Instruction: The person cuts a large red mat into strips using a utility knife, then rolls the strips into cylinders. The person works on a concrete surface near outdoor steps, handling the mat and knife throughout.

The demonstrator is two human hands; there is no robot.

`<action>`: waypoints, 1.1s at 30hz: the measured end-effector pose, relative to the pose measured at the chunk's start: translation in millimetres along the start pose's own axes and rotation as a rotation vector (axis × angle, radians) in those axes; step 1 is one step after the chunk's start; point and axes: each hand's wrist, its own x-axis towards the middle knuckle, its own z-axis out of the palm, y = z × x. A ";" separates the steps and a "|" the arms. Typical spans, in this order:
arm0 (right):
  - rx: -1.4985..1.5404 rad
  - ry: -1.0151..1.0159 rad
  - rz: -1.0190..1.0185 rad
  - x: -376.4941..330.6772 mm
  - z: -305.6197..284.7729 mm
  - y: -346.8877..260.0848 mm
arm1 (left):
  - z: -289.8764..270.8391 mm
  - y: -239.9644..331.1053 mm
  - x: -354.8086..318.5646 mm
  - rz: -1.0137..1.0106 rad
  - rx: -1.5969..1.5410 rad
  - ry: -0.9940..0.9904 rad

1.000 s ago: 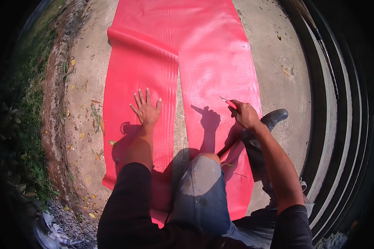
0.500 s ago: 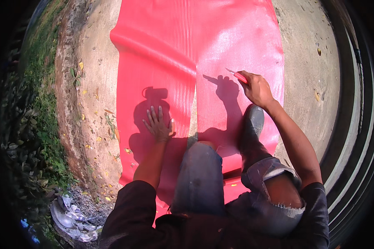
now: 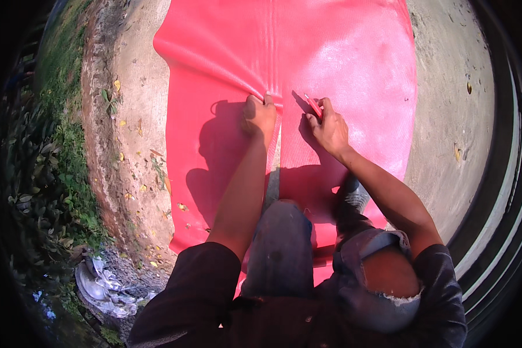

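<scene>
A large pinkish-red sheet (image 3: 348, 58) with a finely ribbed surface lies spread over the ground. A narrow slit (image 3: 274, 156) runs through it, widening toward me and showing the ground between its edges. My left hand (image 3: 260, 119) is closed on the sheet's edge at the slit's far end, thumb and fingers pinching it where a raised fold meets the slit. Just right of it, my right hand (image 3: 332, 132) grips a small knife (image 3: 314, 106) by its red handle. The short blade points away and to the left, apart from my left hand.
My bent knee (image 3: 278, 243) and my dark boot (image 3: 354, 200) are near the sheet's close end. Concrete ground (image 3: 452, 116) borders both sides, with fallen leaves. Green plants (image 3: 69, 185) and crumpled silvery plastic (image 3: 107, 290) lie left; pale steps or rails curve along the right.
My left hand has gone from lying flat on the sheet to pinching its edge, farther forward and right. My right hand has moved left with the knife, closer to the slit.
</scene>
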 end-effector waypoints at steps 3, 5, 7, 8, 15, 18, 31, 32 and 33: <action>-0.021 0.006 0.019 15.8 -0.1 -18.0 | -1.6 -9.4 7.7 0.052 -0.176 -0.091; -0.015 0.023 -0.009 28.4 1.0 -25.0 | -11.3 -16.6 14.9 0.062 -0.453 -0.249; -0.006 0.021 -0.043 39.4 1.0 -31.8 | -25.7 -7.4 8.4 0.067 -0.705 -0.268; -0.021 0.003 -0.069 39.3 -2.5 -38.1 | -37.4 2.4 1.4 0.067 -0.835 -0.279; -0.086 0.102 -0.009 53.2 -3.6 -61.4 | -55.7 21.5 -14.3 0.051 -1.042 -0.281; -0.032 0.082 0.039 57.5 0.1 -63.7 | -56.3 16.8 -19.9 0.029 -1.038 -0.243; 0.033 0.097 0.106 56.3 2.5 -49.7 | -38.7 14.3 -31.1 -0.089 -1.075 -0.088; 0.016 0.109 0.102 55.3 1.5 -53.2 | -40.9 16.1 -32.5 -0.079 -1.083 -0.069; -0.001 0.122 0.098 54.7 0.3 -56.7 | -43.3 17.5 -34.1 -0.071 -1.081 -0.099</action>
